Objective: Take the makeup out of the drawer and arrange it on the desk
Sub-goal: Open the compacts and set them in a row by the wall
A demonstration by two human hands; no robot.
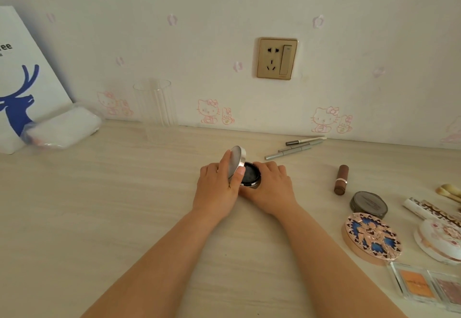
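A round compact rests on the pale wooden desk (112,205) near its middle. My left hand (216,187) pinches its raised silver lid (235,164), tilted up and open. My right hand (270,187) grips the dark base (250,174) from the right. Other makeup lies at the right: a brown lipstick (340,179), a grey round compact (368,204), a blue patterned round compact (373,236), a white floral compact (440,239), two clear square eyeshadow pans (429,285), and three slim pencils (295,147) by the wall. The drawer is out of view.
A clear ribbed cup (155,104) stands by the wall at the back. At far left a white bag with a blue deer (20,88) leans on the wall beside a wrapped white pack (64,128). A gold wall socket (277,58) sits above the desk.
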